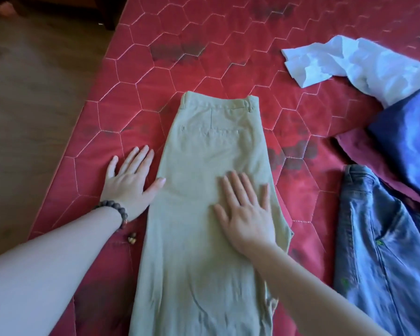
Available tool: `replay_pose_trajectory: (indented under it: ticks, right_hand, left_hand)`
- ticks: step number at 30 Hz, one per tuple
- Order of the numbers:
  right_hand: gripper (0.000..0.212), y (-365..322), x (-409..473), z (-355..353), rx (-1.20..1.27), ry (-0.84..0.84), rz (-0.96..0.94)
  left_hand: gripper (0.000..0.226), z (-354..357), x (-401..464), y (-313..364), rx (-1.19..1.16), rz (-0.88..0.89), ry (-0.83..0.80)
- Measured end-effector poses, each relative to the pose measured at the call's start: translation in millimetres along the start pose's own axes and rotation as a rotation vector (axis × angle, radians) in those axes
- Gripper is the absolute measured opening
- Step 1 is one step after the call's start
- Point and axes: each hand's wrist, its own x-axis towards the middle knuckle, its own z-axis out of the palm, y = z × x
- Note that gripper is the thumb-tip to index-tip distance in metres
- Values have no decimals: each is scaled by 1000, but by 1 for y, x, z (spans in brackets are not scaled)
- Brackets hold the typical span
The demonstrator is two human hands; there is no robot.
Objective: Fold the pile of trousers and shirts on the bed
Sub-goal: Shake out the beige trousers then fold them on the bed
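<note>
Red quilted bed: khaki trousers flat, both hands pressing.

A home bedroom — quilted red bed, wooden floor

Khaki trousers lie flat, legs stacked, on red bed.

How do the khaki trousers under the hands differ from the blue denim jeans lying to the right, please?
The khaki cotton trousers lie smoothed and flat, waistband away from the viewer; the blue denim jeans lie rumpled and at a slant. The right hand presses flat on the khaki trousers and the left hand rests beside them with its thumb at their edge, while nothing touches the jeans. Both lie on the red quilted bed cover.
</note>
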Motion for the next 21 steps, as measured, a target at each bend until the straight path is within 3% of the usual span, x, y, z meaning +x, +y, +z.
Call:
replay_pose_trajectory:
  ticks: [3, 6, 8, 11, 17, 21]
  right_hand:
    - [65, 47, -18, -10, -105, -39, 231]
    - [61, 19, -34, -11, -43, 34, 145]
    - [58, -22, -53, -5, 85, 53, 11]
    - [56, -64, -92, 9, 187, -4, -40]
    - [66, -34, -129, 17, 115, 18, 96]
    - [66, -41, -146, 19, 107, -31, 170]
  left_hand:
    - [65, -10, -13, 17, -42, -25, 31]
    - [56, -9, -47, 66, -27, 163, 202]
    - [51, 7, -77, 102, -57, 284, 117]
    - [62, 35, -125, 114, 42, 230, -72]
    - [69, 43, -170, 83, 120, 214, -12]
    - [75, 46, -189, 91, 148, 145, -72]
